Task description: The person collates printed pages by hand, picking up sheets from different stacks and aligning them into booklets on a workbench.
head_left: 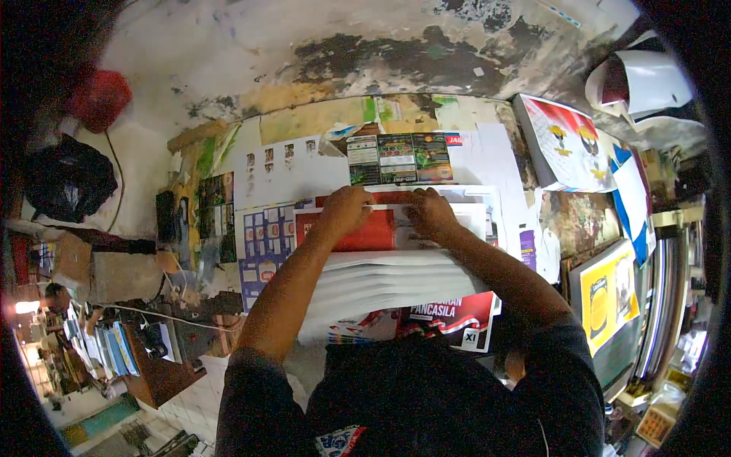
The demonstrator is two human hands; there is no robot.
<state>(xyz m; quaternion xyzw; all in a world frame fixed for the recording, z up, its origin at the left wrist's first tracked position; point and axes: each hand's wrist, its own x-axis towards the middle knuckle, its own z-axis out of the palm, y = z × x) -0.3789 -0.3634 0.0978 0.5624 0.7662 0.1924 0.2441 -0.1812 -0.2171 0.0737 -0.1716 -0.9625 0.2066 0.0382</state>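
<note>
Side by side at the far edge of a red-and-white printed sheet (354,234), my left hand (346,212) and my right hand (432,216) have their fingers curled onto the paper. Both look closed on that far edge, though the fingertips are partly hidden. Nearer my body, several white sheets (396,276) bow upward in overlapping layers between my forearms. From under them a red printed cover (449,314) shows close to my shirt. Just beyond my hands lies a dark, multi-panel printed leaflet (400,158).
White paper (285,171) and purple-blue printed sheets (263,251) cover the table around the work. A stack of red-and-white prints (567,145) stands at the far right, above a yellow print (605,293). A stained wall (343,53) rises behind. A black bag (70,179) hangs left.
</note>
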